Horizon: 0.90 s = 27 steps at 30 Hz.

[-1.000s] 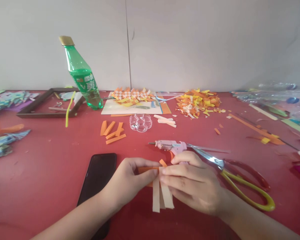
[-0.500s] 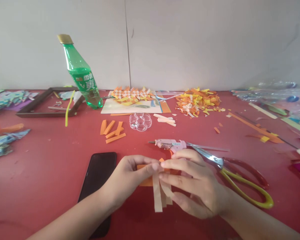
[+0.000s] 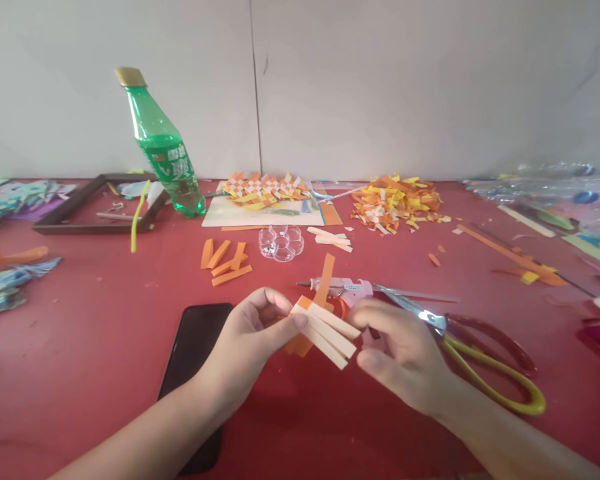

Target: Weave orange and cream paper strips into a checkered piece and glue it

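Between the thumb and fingers of my left hand (image 3: 255, 340) is a small weave of paper strips (image 3: 325, 337). Three cream strips fan out to the lower right, and an orange strip (image 3: 326, 277) sticks up at the back. Just right of the cream ends is my right hand (image 3: 405, 350), its thumb and fingers apart with a gap between them; it appears to hold nothing. Behind the weave lies a pink glue gun (image 3: 343, 288), partly covered by the strips and my right hand. Scissors (image 3: 480, 353) with red and yellow handles rest beside my right hand.
A black phone (image 3: 195, 347) lies under my left forearm. Farther back are loose orange strips (image 3: 230, 263), cream strips (image 3: 333, 239), a clear flower-shaped palette (image 3: 281, 243), a green bottle (image 3: 167, 160), a dark frame (image 3: 93, 230) and a pile of paper scraps (image 3: 395, 203).
The weave has turned in my left hand, so its cream strips now point to the lower right instead of down. My right hand has let go and moved right.
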### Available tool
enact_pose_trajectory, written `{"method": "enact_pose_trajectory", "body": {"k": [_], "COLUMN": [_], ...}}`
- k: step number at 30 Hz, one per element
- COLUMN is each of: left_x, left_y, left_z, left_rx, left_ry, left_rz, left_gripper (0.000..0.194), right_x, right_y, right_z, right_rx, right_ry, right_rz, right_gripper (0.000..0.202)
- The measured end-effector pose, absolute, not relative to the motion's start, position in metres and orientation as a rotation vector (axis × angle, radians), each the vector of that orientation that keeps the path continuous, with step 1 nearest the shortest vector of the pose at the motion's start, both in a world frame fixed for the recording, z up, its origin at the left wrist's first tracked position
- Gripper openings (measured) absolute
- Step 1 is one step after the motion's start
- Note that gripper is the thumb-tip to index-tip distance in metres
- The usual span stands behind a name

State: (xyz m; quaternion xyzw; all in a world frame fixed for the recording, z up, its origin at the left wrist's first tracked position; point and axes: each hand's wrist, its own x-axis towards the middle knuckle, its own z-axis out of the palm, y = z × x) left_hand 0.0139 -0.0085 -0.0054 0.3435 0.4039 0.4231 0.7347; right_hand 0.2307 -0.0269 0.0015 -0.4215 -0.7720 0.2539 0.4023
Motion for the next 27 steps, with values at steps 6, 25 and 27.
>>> {"method": "enact_pose_trajectory", "body": {"k": [6,25,27], "left_x": [0.0142,0.0121,0.0113], "left_y": [-0.0084,-0.0101,-0.0101], "left_z": [-0.0041,0.0013,0.0010], "left_rx": [0.773,1.119,1.132], "left_ry": [0.845,1.039,1.051], "left_rz": [0.906,0.763,0.759], "left_gripper": [0.026,0.026,0.026], "right_x": [0.2245,0.2296,0.2301], "right_y": [-0.0274,-0.0244,-0.0245], "right_z": [-0.0009,-0.0007,-0.0004], "right_rx": [-1.273,-1.038,-1.021], "right_ry": [-1.919,-1.897,-1.898], "right_rz": [0.780,0.640,0.655], "right_gripper": [0.033,0.016,0.017]}}
